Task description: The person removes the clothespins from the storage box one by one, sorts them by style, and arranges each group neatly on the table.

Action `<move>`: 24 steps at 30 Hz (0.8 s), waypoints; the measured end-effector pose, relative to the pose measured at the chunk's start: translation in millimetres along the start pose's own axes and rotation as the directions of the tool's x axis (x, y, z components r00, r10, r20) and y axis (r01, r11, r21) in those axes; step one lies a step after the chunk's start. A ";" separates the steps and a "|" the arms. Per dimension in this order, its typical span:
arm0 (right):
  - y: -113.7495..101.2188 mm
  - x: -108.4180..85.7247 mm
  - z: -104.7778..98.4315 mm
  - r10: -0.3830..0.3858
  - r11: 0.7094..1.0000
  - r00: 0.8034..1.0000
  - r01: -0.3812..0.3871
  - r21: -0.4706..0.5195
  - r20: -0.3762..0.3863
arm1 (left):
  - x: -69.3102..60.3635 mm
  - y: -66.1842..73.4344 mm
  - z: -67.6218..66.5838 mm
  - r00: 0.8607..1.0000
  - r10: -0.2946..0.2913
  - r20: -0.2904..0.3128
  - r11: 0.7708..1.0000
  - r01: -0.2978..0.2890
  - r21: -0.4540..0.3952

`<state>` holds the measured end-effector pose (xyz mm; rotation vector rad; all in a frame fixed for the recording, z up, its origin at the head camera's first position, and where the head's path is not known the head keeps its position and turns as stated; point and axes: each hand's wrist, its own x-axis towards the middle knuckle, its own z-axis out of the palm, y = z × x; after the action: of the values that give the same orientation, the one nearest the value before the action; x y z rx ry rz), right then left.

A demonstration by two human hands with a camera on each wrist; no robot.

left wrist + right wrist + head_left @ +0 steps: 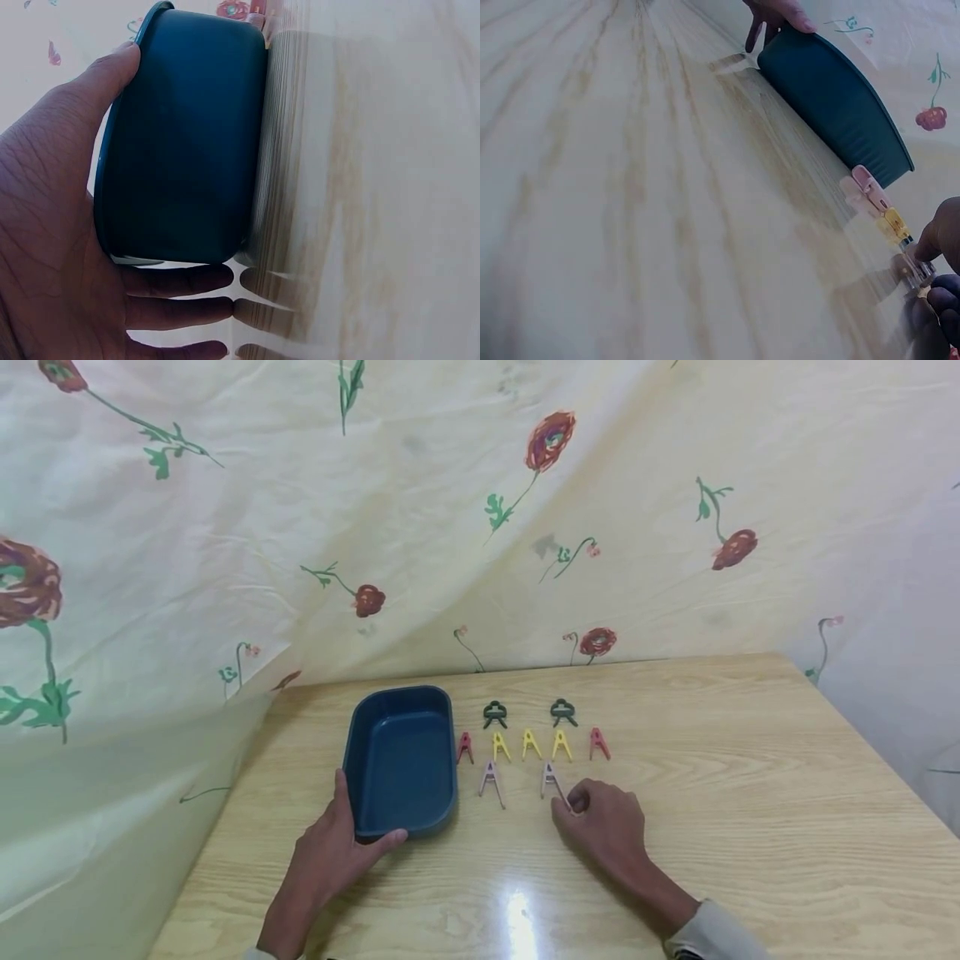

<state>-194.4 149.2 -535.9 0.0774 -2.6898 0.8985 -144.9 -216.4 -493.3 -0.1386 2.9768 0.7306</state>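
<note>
A dark blue plastic basin [405, 768] stands on the table. At its near left corner is my left hand [330, 843], fingers straight along the side and thumb on the near rim; in the left wrist view the thumb touches the rim of the basin [184, 142]. To the right, my right hand [603, 822] pinches one leg of a pale pink clothespin [551, 774] lying on the table. Another pale pink clothespin [491, 777] lies to its left. In the right wrist view, the right-hand fingers [945, 240] partly hide the pinched clothespin.
Behind the pink clothespins is a row with a red clothespin [465, 747], three yellow clothespins [531, 743] and another red clothespin [598, 743]. Two dark green clips [495, 714] lie farther back. A flowered cloth [450, 510] hangs behind the wooden table [750, 793].
</note>
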 end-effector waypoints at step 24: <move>0.3 25.4 -17.1 -0.264 0.963 0.963 0.259 -0.077 -0.059 | 9.2 5.6 -18.6 0.988 0.096 -0.118 0.995 -0.091 0.051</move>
<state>-214.0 160.8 -515.4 0.3706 -2.5652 0.7134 -155.6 -220.7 -475.2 -0.0417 3.1305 0.6869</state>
